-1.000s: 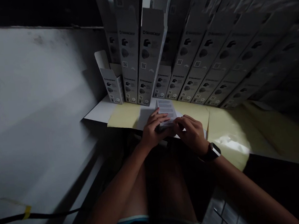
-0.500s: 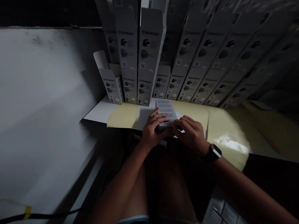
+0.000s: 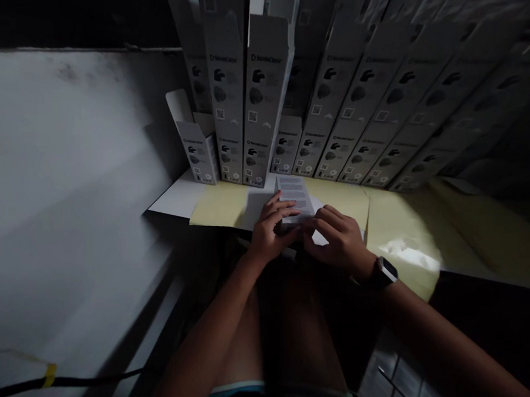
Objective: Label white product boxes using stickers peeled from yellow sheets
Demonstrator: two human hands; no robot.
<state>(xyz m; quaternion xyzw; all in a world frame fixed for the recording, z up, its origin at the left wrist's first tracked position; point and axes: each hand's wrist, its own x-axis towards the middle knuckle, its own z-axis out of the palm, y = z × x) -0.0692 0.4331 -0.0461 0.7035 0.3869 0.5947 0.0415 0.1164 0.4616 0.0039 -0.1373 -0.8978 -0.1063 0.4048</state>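
Packing area: SilverCrest product boxes (image 3: pixel 265 110) stacked along bench (image 3: pixel 173 195).

Many grey boxes (image 3: pixel 332 114) stand close together in rows along the back, and each one has a black picture and a small QR code printed on it. One box (image 3: pixel 196 152) stands a little apart at the left end, with its top flap open. Under them is a white board (image 3: pixel 177 194), and yellow sheets (image 3: pixel 217 205) lie on it. On the left side is a grey wall (image 3: pixel 61 178). A black cable (image 3: pixel 86 379) runs low across this wall, with yellow tape (image 3: pixel 49 374) around it. Floor tiles (image 3: pixel 393 378) show in the lower right corner.
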